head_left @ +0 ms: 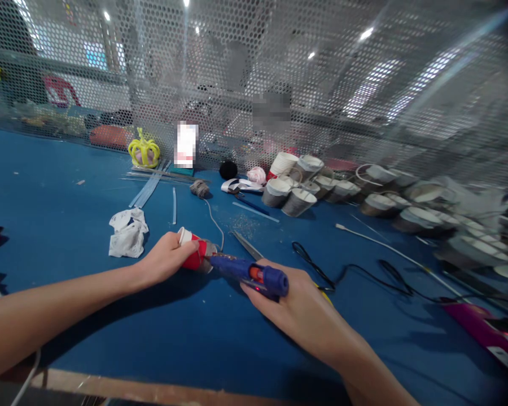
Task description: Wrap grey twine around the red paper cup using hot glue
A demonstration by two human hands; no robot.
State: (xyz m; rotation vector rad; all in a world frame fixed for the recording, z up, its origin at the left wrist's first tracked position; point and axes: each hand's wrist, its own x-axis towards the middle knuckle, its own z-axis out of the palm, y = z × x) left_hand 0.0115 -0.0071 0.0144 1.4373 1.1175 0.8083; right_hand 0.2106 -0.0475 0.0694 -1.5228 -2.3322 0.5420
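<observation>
My left hand (166, 256) is wrapped round a red paper cup (193, 255), tilted on its side with its white rim to the left. Grey yarn covers part of the cup's right end, and a strand runs from there to a small ball of grey yarn (200, 188). In my right hand (294, 304) is a blue glue gun (249, 272), its nozzle at the yarn-wrapped end of the cup; whether it touches I cannot tell. Scissors (246, 245) lie just beyond the gun, partly hidden by my right hand.
Several yarn-wrapped cups (299, 201) stand at the back right. A crumpled white wrapper (127, 233) lies left of my hand, with glue sticks (151, 183) behind it. A black cable (355, 266) and a purple power strip (482, 332) are at right. A perforated metal screen (220, 73) borders the blue table.
</observation>
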